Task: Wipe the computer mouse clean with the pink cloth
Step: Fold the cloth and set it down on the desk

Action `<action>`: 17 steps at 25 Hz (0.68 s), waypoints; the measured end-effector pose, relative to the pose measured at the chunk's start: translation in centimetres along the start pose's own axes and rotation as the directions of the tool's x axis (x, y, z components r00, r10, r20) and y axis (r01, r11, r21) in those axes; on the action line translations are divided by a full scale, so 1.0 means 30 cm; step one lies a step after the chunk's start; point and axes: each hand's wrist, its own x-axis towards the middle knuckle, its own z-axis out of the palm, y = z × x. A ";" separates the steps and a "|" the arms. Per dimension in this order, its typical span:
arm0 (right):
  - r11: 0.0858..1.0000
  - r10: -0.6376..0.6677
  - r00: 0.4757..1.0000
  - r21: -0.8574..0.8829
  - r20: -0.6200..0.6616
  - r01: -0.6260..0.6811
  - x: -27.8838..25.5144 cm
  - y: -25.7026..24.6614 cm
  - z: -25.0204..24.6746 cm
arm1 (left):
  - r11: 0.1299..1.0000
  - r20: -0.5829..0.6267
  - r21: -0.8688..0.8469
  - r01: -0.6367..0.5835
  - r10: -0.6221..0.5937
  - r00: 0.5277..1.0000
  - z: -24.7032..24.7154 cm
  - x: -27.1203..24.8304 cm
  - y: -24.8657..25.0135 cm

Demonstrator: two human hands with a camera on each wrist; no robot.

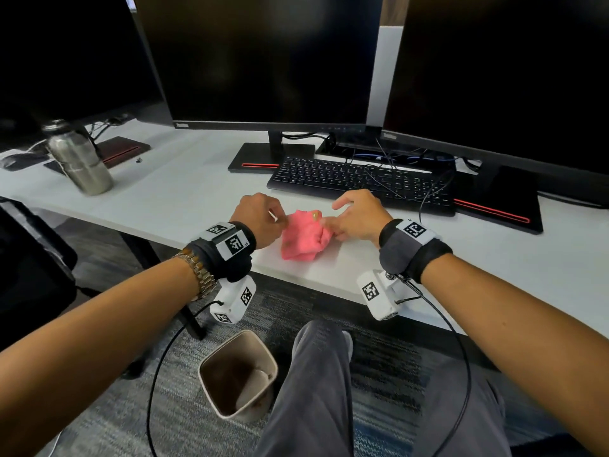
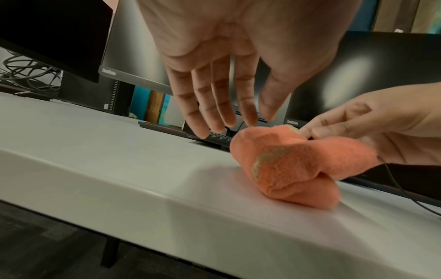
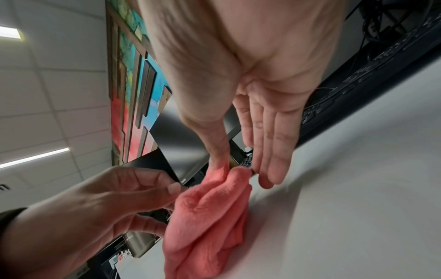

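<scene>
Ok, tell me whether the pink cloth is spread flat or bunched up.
Bunched up. The cloth sits as a folded lump on the desk, with the right hand pinching its top edge.

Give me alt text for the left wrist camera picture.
A right hand pinches a bunched pink cloth lying near the edge of a white desk, while the left hand hovers open above it, dark monitors behind.

White desk [image 1: 184, 206] with pink cloth [image 1: 304, 237], keyboard [image 1: 356, 183], steel bottle [image 1: 79, 159].
</scene>
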 end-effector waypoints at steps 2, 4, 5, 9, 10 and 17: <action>1.000 -0.016 1.000 0.026 -0.022 0.016 -0.015 -0.006 -0.017 | 0.998 -0.002 0.012 -0.056 0.056 0.998 0.003 -0.007 0.010; 0.999 -0.045 0.998 0.027 -0.054 0.047 -0.026 -0.013 -0.027 | 0.992 -0.004 0.026 -0.125 0.125 0.992 0.008 -0.016 0.031; 0.998 -0.064 0.996 0.017 -0.064 0.065 -0.030 -0.018 -0.028 | 0.988 0.005 0.028 -0.155 0.155 0.988 0.011 -0.020 0.042; 0.985 -0.125 0.990 -0.129 -0.066 0.116 -0.051 -0.042 -0.006 | 0.971 0.099 0.111 -0.211 0.200 0.975 0.026 -0.016 0.075; 0.980 -0.136 0.989 -0.156 -0.057 0.126 -0.058 -0.045 -0.002 | 0.967 0.117 0.143 -0.212 0.196 0.974 0.031 -0.015 0.082; 0.938 -0.187 0.982 -0.290 0.040 0.190 -0.071 -0.005 0.051 | 0.946 0.159 0.265 -0.187 0.148 0.976 0.045 -0.018 0.107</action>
